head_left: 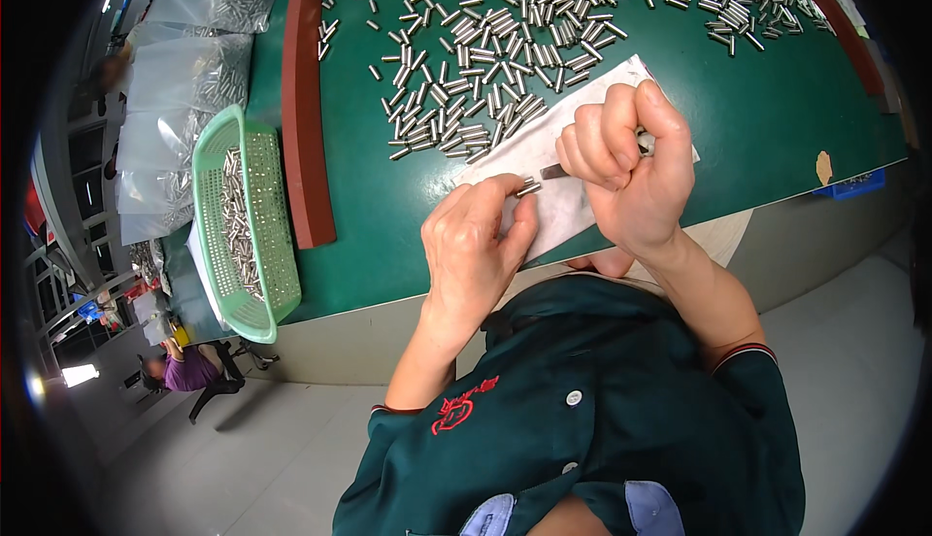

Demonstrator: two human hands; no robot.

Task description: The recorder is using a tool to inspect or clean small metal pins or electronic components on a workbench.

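Note:
My left hand [475, 235] pinches a small shiny metal pin [527, 186] between thumb and fingertips; a second pin may lie against it. Just right of it, my right hand [631, 152] is closed in a fist around a hand tool. Its flat, dark metal blade [554, 172] sticks out toward the pin, with a small gap between. Most of the tool's handle is hidden in the fist. Both hands are over a white cloth or paper sheet [558, 220], which lies near the table's front edge. Many loose metal pins [505, 41] are spread beyond the hands.
A red-brown bar [306, 118] borders the green table [369, 245] on the left, another bar [843, 21] on the right. Left stand a green basket [282, 264] of pins and clear bags [175, 80]. A blue tray [859, 184] sits at right. Another person [191, 369] is far left.

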